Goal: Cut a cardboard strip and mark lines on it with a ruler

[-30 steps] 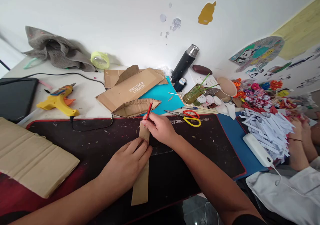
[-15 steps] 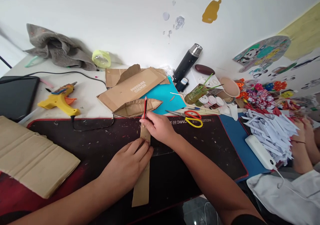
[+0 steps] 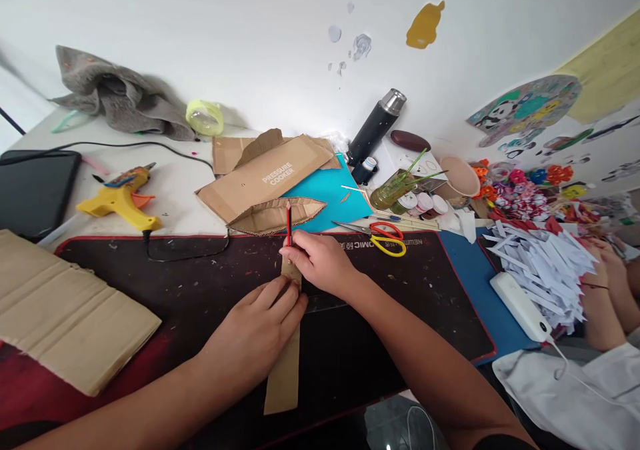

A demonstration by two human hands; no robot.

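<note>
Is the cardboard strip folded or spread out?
Spread out: the strip runs straight along the mat, though the left hand covers its middle.

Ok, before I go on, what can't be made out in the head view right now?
All in the head view:
Middle of the cardboard strip: hidden under the left hand.
Lower tip of the red pencil, by the right hand: too small to tell whether it touches the strip.
Creased cardboard sheet and flat black device: cut off by the left edge.
Co-worker's hands: fingers blurred, partly behind white paper strips.
</note>
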